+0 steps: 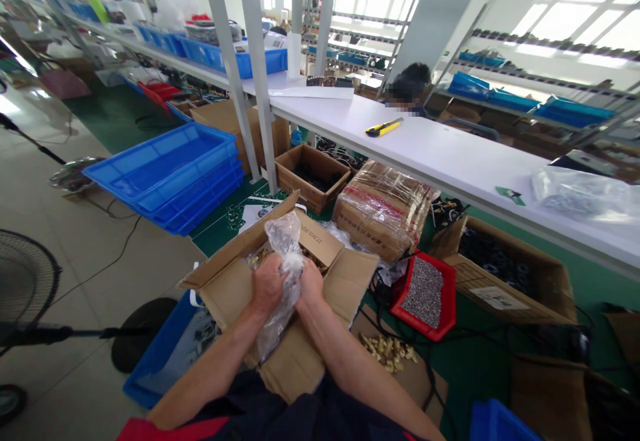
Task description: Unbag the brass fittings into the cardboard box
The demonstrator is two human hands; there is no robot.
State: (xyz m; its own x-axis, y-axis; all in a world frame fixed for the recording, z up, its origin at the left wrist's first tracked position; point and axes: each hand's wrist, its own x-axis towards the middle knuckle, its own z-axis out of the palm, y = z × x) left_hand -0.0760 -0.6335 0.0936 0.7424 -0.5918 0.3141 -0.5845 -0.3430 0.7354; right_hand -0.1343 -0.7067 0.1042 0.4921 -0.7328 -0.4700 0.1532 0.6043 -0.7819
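A crumpled clear plastic bag point(285, 234) is bunched between my two hands, above an open cardboard box point(345, 281). My left hand point(269, 284) is closed on the bag's left side, and my right hand point(310, 281) grips it from the right. The bag's upper part sticks up past my fists, while its lower part hangs toward me over the box flap. Brass-coloured metal parts point(315, 259) show inside the box behind my hands. What the bag holds, if anything, I cannot make out.
Stacked blue crates point(165, 167) stand at left, near a floor fan point(25, 281). A red bin point(425, 297) of small metal pieces and loose brass parts point(387, 353) lie at right. A yellow cutter point(384, 127) rests on the white bench point(450, 154); another person point(410, 87) sits behind.
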